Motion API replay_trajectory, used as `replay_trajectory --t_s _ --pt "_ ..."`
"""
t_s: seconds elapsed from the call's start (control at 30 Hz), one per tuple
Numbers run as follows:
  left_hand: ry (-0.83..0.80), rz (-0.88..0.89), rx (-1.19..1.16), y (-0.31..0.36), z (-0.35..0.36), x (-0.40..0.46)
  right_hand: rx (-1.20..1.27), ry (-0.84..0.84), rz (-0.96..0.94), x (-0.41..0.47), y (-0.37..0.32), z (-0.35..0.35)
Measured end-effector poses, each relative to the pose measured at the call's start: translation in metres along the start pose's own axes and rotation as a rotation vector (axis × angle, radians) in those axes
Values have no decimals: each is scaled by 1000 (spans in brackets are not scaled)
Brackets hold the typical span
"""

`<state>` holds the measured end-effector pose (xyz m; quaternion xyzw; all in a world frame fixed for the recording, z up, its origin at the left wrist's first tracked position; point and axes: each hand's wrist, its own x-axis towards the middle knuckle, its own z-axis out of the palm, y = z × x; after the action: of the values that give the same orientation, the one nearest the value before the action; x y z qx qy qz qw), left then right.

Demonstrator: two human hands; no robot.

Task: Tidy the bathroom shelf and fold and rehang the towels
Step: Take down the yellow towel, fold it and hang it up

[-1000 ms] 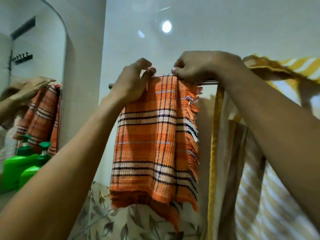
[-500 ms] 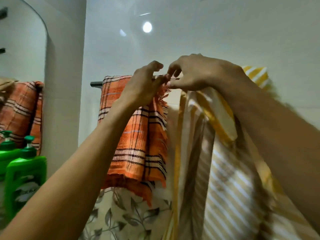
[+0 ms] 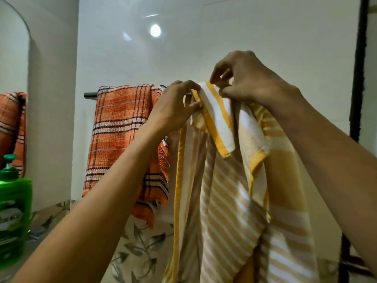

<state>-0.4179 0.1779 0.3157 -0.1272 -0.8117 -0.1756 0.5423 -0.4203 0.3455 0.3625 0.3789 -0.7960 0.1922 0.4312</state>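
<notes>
An orange plaid towel (image 3: 124, 127) hangs folded over the left end of the towel bar (image 3: 89, 94). To its right a yellow and white striped towel (image 3: 228, 190) hangs bunched in long folds. My left hand (image 3: 175, 107) pinches the striped towel's upper edge at bar height. Just above and to the right, my right hand (image 3: 244, 78) grips the same top edge. A folded corner with a yellow border droops between the hands. Most of the bar is hidden behind hands and cloth.
A green pump bottle (image 3: 12, 203) stands at the left edge beside a mirror (image 3: 12, 58) that reflects the orange towel. Leaf-patterned tiles (image 3: 142, 242) run along the wall below the towels. A dark vertical frame (image 3: 359, 68) lines the far right.
Both hands left the orange towel and moved right onto the striped towel, lifting its top edge at the bar. The view shifted right, so the orange towel now sits further left.
</notes>
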Motion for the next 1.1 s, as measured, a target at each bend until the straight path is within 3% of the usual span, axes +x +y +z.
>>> replay_trajectory --t_s 0.1,0.23,0.43,0.6,0.7,0.83,1.1 --pt "25 -37 -25 7 3 0 -49 17 19 5 3 -2" --pt "31 -56 16 20 6 4 -289 -15 101 14 0 0" --pt "16 -211 -109 43 9 -1 -262 74 106 14 5 -2" --pt "-178 -233 -116 69 9 -30 -365 -22 -47 4 26 -15" --pt "-252 -224 -62 81 15 -50 -184 -140 -128 -5 38 -31" --pt "-278 -221 6 96 16 -72 64 -140 -168 -16 46 -42" --pt "-320 -167 382 130 0 -124 334 -371 -186 -63 42 -32"
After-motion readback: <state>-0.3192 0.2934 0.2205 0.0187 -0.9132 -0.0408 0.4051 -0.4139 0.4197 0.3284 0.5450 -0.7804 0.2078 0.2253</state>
